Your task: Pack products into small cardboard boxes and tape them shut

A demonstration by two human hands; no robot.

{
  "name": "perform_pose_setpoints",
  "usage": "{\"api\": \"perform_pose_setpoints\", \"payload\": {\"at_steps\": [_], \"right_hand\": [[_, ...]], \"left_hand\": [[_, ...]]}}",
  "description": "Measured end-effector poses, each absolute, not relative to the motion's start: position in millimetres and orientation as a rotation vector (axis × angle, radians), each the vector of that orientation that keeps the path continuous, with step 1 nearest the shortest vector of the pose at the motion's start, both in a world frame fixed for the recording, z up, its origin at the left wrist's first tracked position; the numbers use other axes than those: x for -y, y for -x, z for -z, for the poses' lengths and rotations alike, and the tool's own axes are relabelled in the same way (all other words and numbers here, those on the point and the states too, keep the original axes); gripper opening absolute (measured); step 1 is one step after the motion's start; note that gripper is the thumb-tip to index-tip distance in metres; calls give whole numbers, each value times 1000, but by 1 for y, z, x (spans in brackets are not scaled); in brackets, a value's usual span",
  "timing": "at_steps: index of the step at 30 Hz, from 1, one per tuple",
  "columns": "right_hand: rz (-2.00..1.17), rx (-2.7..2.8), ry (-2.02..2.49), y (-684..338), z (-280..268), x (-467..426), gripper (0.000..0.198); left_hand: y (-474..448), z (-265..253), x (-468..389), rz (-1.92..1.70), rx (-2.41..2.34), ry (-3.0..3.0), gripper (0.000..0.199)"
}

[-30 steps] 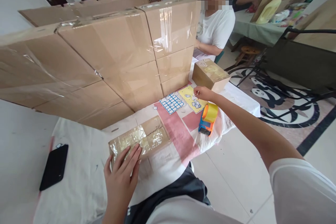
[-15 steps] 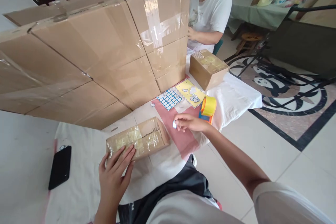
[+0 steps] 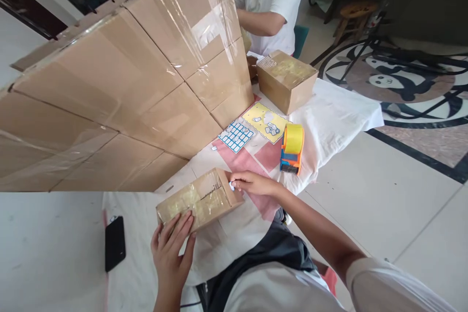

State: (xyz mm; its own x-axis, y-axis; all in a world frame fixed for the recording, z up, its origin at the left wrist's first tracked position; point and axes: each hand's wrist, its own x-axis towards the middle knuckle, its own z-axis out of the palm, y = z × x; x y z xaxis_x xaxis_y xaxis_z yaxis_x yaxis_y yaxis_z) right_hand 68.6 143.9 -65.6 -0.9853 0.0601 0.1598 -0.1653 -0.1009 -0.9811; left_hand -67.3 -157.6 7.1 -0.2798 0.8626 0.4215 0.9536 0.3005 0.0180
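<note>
My left hand (image 3: 173,243) lies with fingers apart on the near left part of a taped cardboard box (image 3: 206,190). The box rests on the cloth-covered table. At its right end, my right hand (image 3: 255,184) pinches a small white sticker (image 3: 231,185) between thumb and fingertips. The sticker is close to the box's end face; whether it touches is hard to tell. Beyond that hand lie a sheet of blue-edged white labels (image 3: 236,136) and a yellow patterned card (image 3: 265,122). A tape dispenser (image 3: 292,148) with a yellow roll stands to the right.
A tall wall of taped cartons (image 3: 153,87) stands along the table's far left side. Another closed box (image 3: 287,80) sits at the back, near a person in a white shirt (image 3: 276,5). A black phone (image 3: 115,243) lies at left. A stool (image 3: 354,14) stands on the floor.
My right hand has moved left with the sticker, from over the red cloth to the box's right end. My left hand stays on the box. The camera view has shifted.
</note>
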Motion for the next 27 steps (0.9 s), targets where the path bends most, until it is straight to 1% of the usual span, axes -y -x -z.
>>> {"api": "perform_pose_setpoints", "payload": {"at_steps": [7, 11, 15, 18, 19, 23, 27], "right_hand": [[-2052, 2082, -115, -70, 65, -145, 32], [-2022, 2089, -65, -67, 64, -146, 28], [-1924, 2046, 351, -64, 72, -136, 34], [-1927, 1811, 526, -71, 80, -107, 23], [-1950, 1724, 545, -75, 81, -95, 24], [-1976, 1548, 567, -92, 76, -58, 43], [-1949, 1581, 497, -97, 67, -55, 46]], "left_hand": [[66, -7, 159, 395, 2250, 1639, 56], [64, -8, 157, 412, 2256, 1637, 58], [62, -9, 157, 412, 2287, 1630, 58], [61, -9, 157, 437, 2292, 1620, 54], [61, -8, 157, 456, 2287, 1616, 52], [62, -6, 157, 522, 2269, 1599, 46], [63, -5, 157, 513, 2270, 1591, 44]]}}
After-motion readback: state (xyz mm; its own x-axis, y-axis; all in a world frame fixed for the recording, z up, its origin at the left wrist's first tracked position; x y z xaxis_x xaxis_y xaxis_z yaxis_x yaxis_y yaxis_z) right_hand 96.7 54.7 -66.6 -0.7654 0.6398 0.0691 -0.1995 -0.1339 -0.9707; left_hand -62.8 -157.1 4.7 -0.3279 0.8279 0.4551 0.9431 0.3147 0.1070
